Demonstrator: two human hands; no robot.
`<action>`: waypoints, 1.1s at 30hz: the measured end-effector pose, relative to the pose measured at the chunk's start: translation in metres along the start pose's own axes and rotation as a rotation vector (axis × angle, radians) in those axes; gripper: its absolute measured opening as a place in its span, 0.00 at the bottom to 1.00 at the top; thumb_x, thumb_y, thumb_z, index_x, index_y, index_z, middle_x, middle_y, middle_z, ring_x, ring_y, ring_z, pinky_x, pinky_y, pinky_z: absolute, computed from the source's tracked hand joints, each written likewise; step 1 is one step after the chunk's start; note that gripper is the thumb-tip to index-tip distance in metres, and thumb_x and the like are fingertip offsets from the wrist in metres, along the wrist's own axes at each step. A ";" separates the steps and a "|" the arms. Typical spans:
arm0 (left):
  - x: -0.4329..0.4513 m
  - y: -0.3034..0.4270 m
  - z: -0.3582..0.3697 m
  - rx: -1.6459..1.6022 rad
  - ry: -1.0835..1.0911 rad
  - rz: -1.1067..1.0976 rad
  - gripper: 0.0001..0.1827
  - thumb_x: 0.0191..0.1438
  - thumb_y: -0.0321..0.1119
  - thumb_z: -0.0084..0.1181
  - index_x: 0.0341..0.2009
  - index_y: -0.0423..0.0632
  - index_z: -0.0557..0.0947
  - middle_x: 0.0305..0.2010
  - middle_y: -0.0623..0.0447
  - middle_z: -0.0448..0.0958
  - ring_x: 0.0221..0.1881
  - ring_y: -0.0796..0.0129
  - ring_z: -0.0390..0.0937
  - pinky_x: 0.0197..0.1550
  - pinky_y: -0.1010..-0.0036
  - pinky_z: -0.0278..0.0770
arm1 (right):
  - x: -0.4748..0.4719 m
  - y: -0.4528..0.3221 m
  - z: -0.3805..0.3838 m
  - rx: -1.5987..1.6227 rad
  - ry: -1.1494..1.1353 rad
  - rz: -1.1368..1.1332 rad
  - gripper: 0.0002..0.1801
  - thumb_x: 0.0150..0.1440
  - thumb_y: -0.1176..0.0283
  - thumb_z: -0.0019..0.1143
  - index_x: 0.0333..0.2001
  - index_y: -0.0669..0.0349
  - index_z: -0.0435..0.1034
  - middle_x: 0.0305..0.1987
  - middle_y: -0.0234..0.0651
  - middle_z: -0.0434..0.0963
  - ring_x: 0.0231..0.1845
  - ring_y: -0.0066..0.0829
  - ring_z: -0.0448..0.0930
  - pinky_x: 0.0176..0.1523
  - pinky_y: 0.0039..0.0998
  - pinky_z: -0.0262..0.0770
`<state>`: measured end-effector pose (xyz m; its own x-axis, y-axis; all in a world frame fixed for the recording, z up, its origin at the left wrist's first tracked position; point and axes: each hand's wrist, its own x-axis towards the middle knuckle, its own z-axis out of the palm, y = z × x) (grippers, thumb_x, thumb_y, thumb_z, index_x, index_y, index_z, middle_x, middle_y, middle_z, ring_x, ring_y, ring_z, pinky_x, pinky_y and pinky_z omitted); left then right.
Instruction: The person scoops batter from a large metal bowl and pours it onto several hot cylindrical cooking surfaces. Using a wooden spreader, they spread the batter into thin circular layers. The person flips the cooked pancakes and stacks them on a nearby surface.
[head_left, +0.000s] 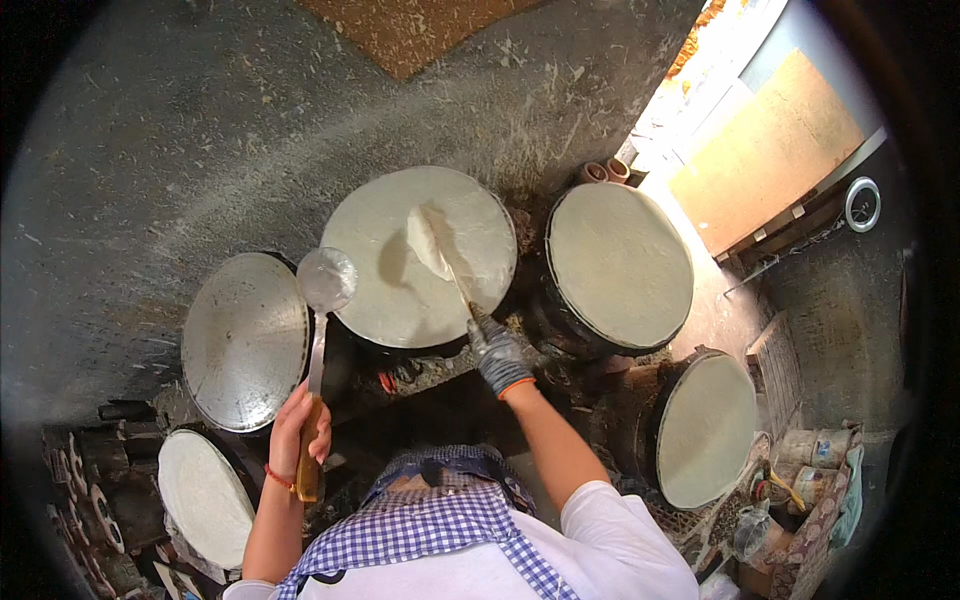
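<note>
A long-handled metal ladle is gripped by its wooden handle in my bare left hand. Its round bowl stands over the gap between the left metal griddle and the middle one. My right hand, in a grey glove with an orange cuff, holds the thin handle of a paddle-like spreader. White paste coats the spreader's blade, which is over the middle griddle; I cannot tell whether it touches. A pale, thin round sheet of batter covers that griddle nearly to its dark rim.
Pale sheets also cover the right griddle and the lower-right griddle. A round white surface lies at lower left. Behind the griddles rises a spattered grey wall. Tins and a plastic bag crowd the lower right.
</note>
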<state>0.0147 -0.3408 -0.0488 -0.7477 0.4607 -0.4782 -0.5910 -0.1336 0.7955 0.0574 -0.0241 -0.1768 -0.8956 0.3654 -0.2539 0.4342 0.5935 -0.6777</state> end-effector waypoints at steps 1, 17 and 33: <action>0.008 0.007 -0.005 0.040 -0.012 -0.005 0.24 0.62 0.40 0.42 0.60 0.45 0.62 0.21 0.54 0.67 0.08 0.76 0.60 0.10 0.82 0.62 | 0.012 0.012 0.001 0.053 0.035 -0.084 0.27 0.63 0.50 0.28 0.64 0.42 0.55 0.60 0.45 0.67 0.59 0.46 0.69 0.63 0.43 0.60; 0.113 0.055 -0.004 0.204 -0.174 -0.205 0.21 0.59 0.38 0.50 0.56 0.48 0.69 0.23 0.57 0.68 0.15 0.77 0.65 0.16 0.79 0.66 | -0.066 -0.036 0.107 0.270 0.446 -0.140 0.20 0.63 0.68 0.44 0.59 0.59 0.65 0.56 0.42 0.73 0.56 0.34 0.74 0.57 0.33 0.68; 0.095 0.078 -0.003 -0.733 -0.472 -0.347 0.20 0.65 0.35 0.36 0.61 0.54 0.62 0.20 0.60 0.57 0.10 0.82 0.53 0.07 0.84 0.54 | -0.003 -0.061 0.060 0.664 0.330 -0.003 0.22 0.63 0.59 0.45 0.56 0.60 0.68 0.48 0.43 0.78 0.47 0.27 0.77 0.51 0.27 0.71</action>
<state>-0.1028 -0.3100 -0.0335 -0.3891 0.8653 -0.3161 -0.9212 -0.3680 0.1267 0.0280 -0.1042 -0.1760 -0.7757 0.6229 -0.1013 0.1879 0.0747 -0.9793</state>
